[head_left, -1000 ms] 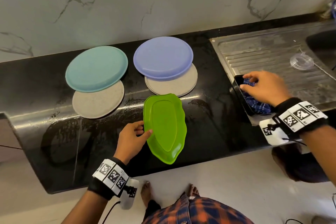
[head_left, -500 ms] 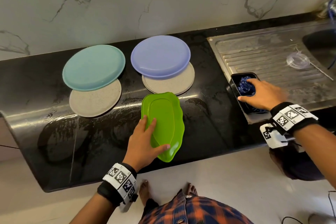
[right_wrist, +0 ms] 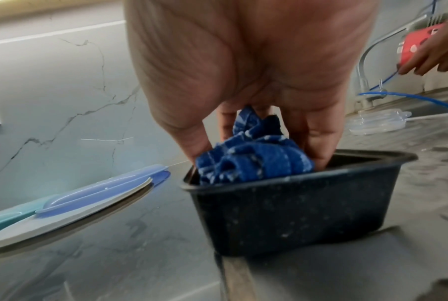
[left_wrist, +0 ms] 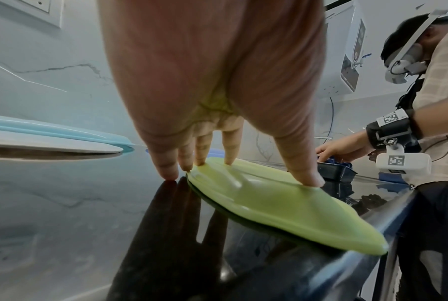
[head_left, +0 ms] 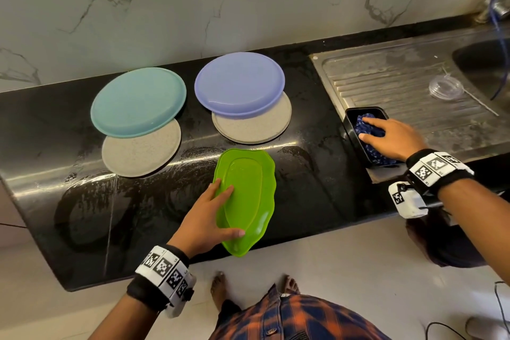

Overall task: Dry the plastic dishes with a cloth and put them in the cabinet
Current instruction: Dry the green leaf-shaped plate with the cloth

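The green leaf-shaped dish [head_left: 249, 199] is laid flat on the black worktop [head_left: 82, 201], close to its front edge. It is pressed down by the left hand [head_left: 204, 218], whose fingers [left_wrist: 229, 150] are spread out nearly straight on the dish's left side, with the thumb set on the near part of the dish. One fingertip is seen touching the worktop just beside the dish. The blue cloth [head_left: 368, 130] is bunched up inside a small black tub [right_wrist: 282, 203], which is placed at the near corner of the metal draining board [head_left: 400, 85]. The cloth is gripped by the right hand [head_left: 394, 138], with fingers and thumb curled around it and dipped into the tub. Further back on the worktop, a teal plate [head_left: 138, 101] is laid partly over a grey plate [head_left: 140, 152], and a purple plate [head_left: 239, 83] is laid partly over another grey plate [head_left: 256, 124]. All of them seem to be upside down, though this is hard to tell for sure. The worktop around the dishes looks wet. A clear lid [head_left: 445, 87] is seen on the draining board, near the sink.
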### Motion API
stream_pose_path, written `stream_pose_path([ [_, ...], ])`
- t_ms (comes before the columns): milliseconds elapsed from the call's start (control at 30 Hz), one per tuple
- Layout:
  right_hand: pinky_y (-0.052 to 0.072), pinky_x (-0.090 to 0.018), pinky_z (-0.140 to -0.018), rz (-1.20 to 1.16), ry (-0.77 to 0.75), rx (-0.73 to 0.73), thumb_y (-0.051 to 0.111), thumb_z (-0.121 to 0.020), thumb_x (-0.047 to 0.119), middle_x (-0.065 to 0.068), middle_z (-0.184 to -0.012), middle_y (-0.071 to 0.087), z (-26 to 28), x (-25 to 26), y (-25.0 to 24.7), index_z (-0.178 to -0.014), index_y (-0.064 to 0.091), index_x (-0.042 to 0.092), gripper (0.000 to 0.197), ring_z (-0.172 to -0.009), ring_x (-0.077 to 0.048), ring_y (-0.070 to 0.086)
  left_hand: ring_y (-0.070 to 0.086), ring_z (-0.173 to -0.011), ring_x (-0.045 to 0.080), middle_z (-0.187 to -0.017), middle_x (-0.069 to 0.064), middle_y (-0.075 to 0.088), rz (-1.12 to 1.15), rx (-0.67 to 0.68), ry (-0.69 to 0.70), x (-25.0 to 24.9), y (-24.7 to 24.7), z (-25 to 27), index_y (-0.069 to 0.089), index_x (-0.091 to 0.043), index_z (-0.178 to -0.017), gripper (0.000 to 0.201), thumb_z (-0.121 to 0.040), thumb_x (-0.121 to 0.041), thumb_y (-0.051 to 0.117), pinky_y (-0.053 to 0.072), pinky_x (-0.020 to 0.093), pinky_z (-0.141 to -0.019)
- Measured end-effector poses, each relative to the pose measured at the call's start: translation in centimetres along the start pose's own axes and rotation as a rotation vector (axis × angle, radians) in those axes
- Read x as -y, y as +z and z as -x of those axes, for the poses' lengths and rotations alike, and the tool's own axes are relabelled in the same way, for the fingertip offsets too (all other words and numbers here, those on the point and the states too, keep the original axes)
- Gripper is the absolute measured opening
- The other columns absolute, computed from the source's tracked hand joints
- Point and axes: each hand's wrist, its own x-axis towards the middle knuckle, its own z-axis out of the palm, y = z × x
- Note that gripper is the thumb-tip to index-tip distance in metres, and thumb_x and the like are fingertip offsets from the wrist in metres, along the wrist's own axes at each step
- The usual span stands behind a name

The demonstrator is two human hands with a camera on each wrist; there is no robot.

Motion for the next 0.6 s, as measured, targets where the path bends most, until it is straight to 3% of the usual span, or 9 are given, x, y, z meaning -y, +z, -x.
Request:
stream_pose_path([
  [100, 0.044, -0.048, -0.100, -0.010, 0.012, 0.023, 0.071, -0.086, 0.034, -0.021, -0.132, 0.053, 0.3, 0.4, 0.1, -0.150, 0.039, 0.032, 0.071, -0.120, -0.043, 0.053, 0.004, -0.152, 0.014, -0.165, -0.010, -0.003, 0.000, 0.004, -0.003, -0.2, 0.0, 0.0, 0.018, -0.034, -0.156, 0.139, -0.038, -0.100, 0.051, 0.017, 0.039, -0.123],
  [167, 0.045, -0.047, -0.099, -0.001, 0.015, 0.003, 0.076, -0.080, 0.027, -0.019, -0.130, 0.057, 0.6, 0.8, -0.2, -0.146, 0.045, 0.031, 0.073, -0.118, -0.042, 0.055, 0.003, -0.152, 0.014, -0.165, -0.009, -0.004, -0.002, -0.009, -0.015, -0.3, 0.1, 0.1, 0.012, -0.033, -0.157, 0.136, -0.044, -0.091, 0.060, 0.016, 0.038, -0.123],
  [233, 0.048, -0.045, -0.096, -0.026, 0.020, -0.046, 0.081, -0.074, 0.024, -0.016, -0.125, 0.065, 1.0, 1.2, -0.9, -0.137, 0.056, 0.030, 0.068, -0.114, -0.040, 0.059, 0.001, -0.152, 0.014, -0.165, -0.007, -0.006, 0.006, -0.029, -0.032, -0.4, 0.3, 0.3, 0.006, -0.030, -0.158, 0.139, -0.046, -0.088, 0.064, 0.014, 0.038, -0.122],
  [367, 0.047, -0.044, -0.094, -0.038, -0.011, -0.222, 0.079, -0.074, 0.020, -0.015, -0.121, 0.067, 2.3, 2.4, -3.7, -0.127, 0.066, 0.030, 0.056, -0.110, -0.039, 0.061, -0.001, -0.152, 0.012, -0.165, -0.006, -0.006, 0.035, -0.058, -0.035, -0.2, 0.6, 0.9, 0.001, -0.024, -0.159, 0.148, -0.042, -0.097, 0.057, 0.013, 0.037, -0.123],
  [500, 0.048, -0.039, -0.086, -0.137, -0.204, -0.435, 0.074, -0.073, 0.023, -0.009, -0.114, 0.066, 4.9, 5.9, -6.0, -0.128, 0.064, 0.031, 0.056, -0.102, -0.032, 0.063, -0.004, -0.152, 0.011, -0.165, -0.007, -0.007, 0.044, -0.068, -0.046, -0.4, 1.1, 1.4, -0.005, -0.021, -0.158, 0.150, -0.043, -0.094, 0.059, 0.006, 0.032, -0.122],
  [600, 0.050, -0.032, -0.086, -0.279, -0.396, -0.295, 0.067, -0.068, 0.030, 0.002, -0.116, 0.066, 7.3, 10.0, -4.3, -0.126, 0.064, 0.035, 0.059, -0.102, -0.019, 0.063, -0.005, -0.152, 0.013, -0.165, -0.006, -0.010, 0.022, -0.084, -0.072, -0.7, 1.6, 1.3, -0.008, -0.019, -0.157, 0.153, -0.041, -0.092, 0.060, 0.006, 0.035, -0.124],
])
